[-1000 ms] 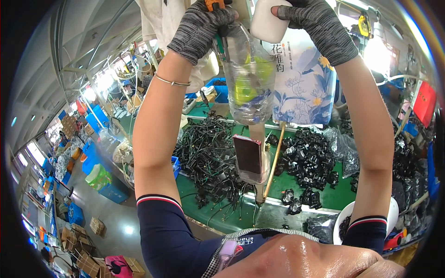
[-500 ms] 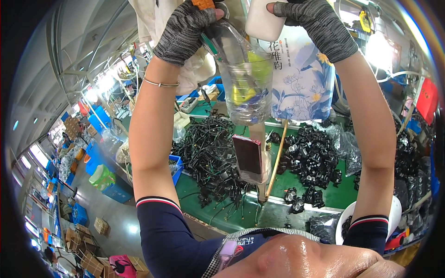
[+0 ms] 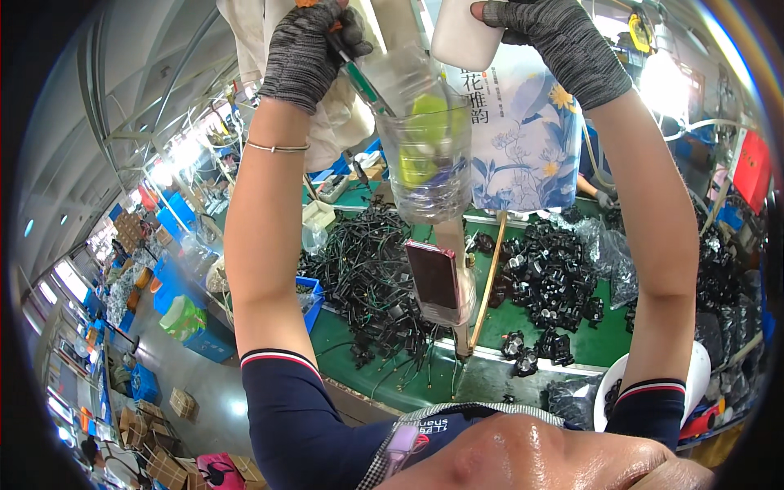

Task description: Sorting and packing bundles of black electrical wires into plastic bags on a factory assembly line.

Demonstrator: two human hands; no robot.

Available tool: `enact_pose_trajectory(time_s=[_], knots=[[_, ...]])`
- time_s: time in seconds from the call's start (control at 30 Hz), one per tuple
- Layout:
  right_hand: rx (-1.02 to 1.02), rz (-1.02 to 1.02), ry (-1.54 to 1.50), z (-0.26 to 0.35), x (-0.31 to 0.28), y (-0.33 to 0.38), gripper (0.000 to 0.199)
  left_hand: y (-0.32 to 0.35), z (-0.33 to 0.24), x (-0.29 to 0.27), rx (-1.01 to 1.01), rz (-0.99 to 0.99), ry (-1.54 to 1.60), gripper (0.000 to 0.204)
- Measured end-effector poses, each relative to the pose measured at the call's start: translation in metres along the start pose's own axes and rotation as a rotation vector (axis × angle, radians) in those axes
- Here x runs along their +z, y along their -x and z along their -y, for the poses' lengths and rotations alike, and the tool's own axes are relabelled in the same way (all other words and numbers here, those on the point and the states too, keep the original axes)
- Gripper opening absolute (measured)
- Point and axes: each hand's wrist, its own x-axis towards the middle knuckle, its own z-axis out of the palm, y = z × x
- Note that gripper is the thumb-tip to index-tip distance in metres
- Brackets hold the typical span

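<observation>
My left hand (image 3: 310, 57), in a grey knit fingerless glove, is raised at the top with its fingers curled around an orange thing (image 3: 306, 2), mostly cut off by the frame edge. Beside those fingers a slim dark-and-green tool (image 3: 359, 80) slants down to the rim of a cut-off clear plastic bottle (image 3: 426, 200). Yellow-green items (image 3: 420, 147) stand in that bottle. My right hand (image 3: 539, 33), gloved alike, grips a smooth white container (image 3: 467, 37), thumb on its near side; its top is out of view.
A floral blue-and-white sheet (image 3: 523, 155) hangs behind the bottle. Below is a phone (image 3: 433, 273) in a clear holder on a post. Black cables (image 3: 367, 278) and black parts (image 3: 543, 278) heap on the green bench. A white bowl (image 3: 697, 380) stands near my right arm. Another person's hand (image 3: 604, 198) shows at the far side.
My left hand has shifted slightly up and left, away from the clear bottle, and the orange thing moved with it. My right hand keeps its place with the white container.
</observation>
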Motion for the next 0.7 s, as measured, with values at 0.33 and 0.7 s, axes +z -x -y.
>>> enact_pose_trajectory(time_s=[0.33,0.7], knots=[[0.005,0.0,0.005,0.003,0.0,0.001,0.042,0.023,-0.008,0.012,0.027,0.142,0.066,0.023],[-0.018,0.04,-0.021,0.012,0.014,0.009,0.041,0.033,0.019,-0.018,0.031,0.384,-0.103,0.049]])
